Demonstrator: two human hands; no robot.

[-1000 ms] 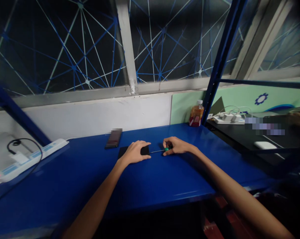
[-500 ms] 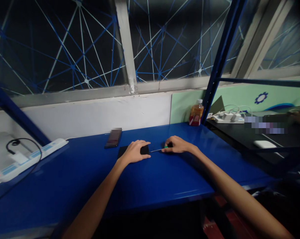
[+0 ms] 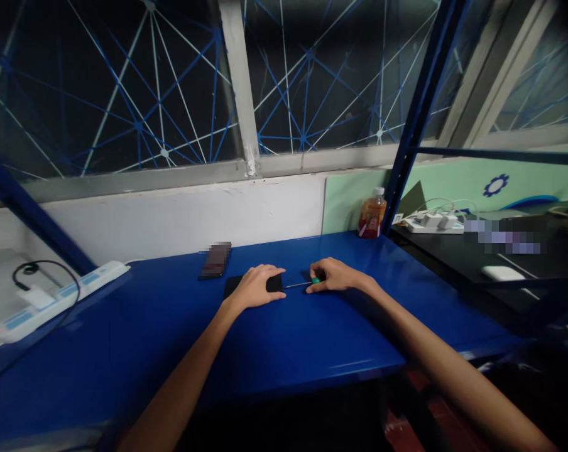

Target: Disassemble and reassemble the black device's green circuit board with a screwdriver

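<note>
A flat black rectangular case [image 3: 275, 282] lies on the blue table [image 3: 284, 342]. My left hand [image 3: 252, 287] rests over it, thumb and fingers gripping its near and far sides and covering its middle. To the right, my right hand [image 3: 337, 274] holds a screwdriver [image 3: 316, 280] by its green handle, which the fingers partly hide. The thin metal shaft points left, its tip at the case's right end between my two hands. A few tiny dark specks, perhaps screws, lie just beyond the shaft; they are too small to make out.
A phone [image 3: 215, 260] lies behind the case. A white power strip [image 3: 60, 304] with a plugged-in black cable is at left. A drink bottle [image 3: 372, 213] stands at the back right, beside a blue metal post [image 3: 412, 119]. A black desk [image 3: 458, 257] adjoins on the right.
The fingers of my right hand have shifted slightly on the screwdriver, so more of the green handle shows. My left hand and the case stay in place.
</note>
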